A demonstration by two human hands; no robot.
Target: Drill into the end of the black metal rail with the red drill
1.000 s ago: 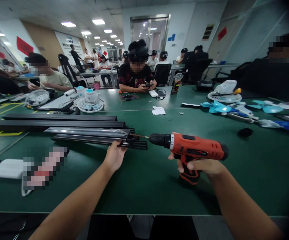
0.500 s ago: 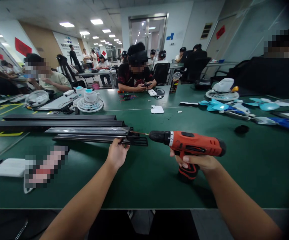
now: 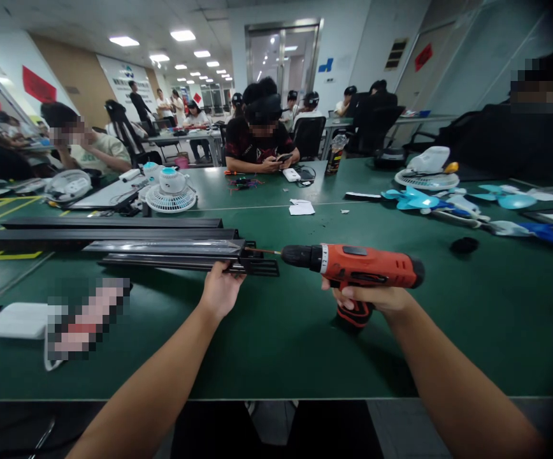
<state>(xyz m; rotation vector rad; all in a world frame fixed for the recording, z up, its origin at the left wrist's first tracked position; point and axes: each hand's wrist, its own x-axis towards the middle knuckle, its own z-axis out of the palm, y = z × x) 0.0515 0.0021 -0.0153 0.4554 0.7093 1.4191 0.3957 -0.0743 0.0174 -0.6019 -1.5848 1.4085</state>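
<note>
My right hand [image 3: 371,298] grips the handle of an orange and black cordless drill [image 3: 357,266], held level above the green table [image 3: 281,344]. Its bit points left into the end bracket [image 3: 257,262] of a long black metal rail assembly [image 3: 171,254]. My left hand [image 3: 221,287] holds the near edge of that rail close to its right end, fingers curled round it. Two more long black rails [image 3: 109,229] lie just behind, running off to the left.
White small fans [image 3: 170,191] and fan parts sit at the left rear, blue fan blades [image 3: 417,202] at the right. A black cap [image 3: 464,244] lies right of the drill. A white pad [image 3: 13,320] lies near left. Several people sit at tables behind.
The drill and my right hand have shifted slightly left and farther from me, with the bit staying at the rail's end. My left hand keeps its hold on the rail.
</note>
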